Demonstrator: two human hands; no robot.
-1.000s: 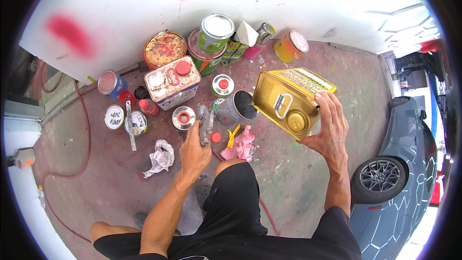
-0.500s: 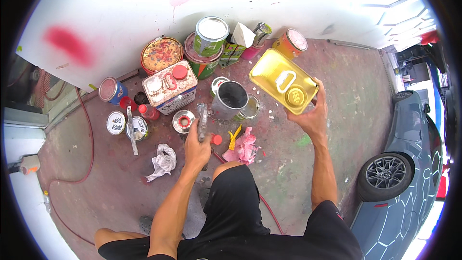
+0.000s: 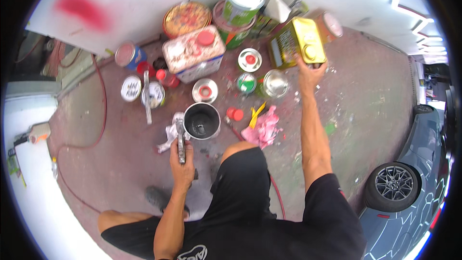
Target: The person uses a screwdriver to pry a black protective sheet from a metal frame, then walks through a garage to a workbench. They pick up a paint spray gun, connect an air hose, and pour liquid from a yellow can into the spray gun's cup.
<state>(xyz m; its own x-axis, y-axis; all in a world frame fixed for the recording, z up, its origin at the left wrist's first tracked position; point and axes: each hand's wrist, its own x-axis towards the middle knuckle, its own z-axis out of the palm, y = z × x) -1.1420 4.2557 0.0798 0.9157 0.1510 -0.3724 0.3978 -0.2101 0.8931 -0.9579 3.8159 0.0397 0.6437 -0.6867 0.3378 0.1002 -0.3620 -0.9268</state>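
Observation:
My left hand [image 3: 183, 166] is closed round the metal body of a spray gun [image 3: 181, 140]. Its open cup [image 3: 217, 127] faces up, dark inside with a little liquid at the bottom. My right arm reaches far forward. The right hand [image 3: 310, 73] grips a rectangular gold can [image 3: 309, 31] at its near end, beside the round yellow cap, which is on. The can is roughly upright among the tins by the wall; whether it touches the floor I cannot tell. Near the cup are a red cap [image 3: 235, 113], a yellow strip-like tool [image 3: 257, 114] and a crumpled pink cloth [image 3: 265, 127].
Behind the cup stand a round tin [image 3: 205, 90], an open-looking tin [image 3: 275, 84] and a rusty rectangular can [image 3: 195, 53]. Paint buckets [image 3: 240, 7] are stacked by the wall. A red hose [image 3: 103, 115] runs along the left floor. A grey car [image 3: 404, 207] is at right.
The gold can has gone from tilted above the cup to upright, farther forward by the wall. My left hand has brought the spray gun and cup back toward me and left.

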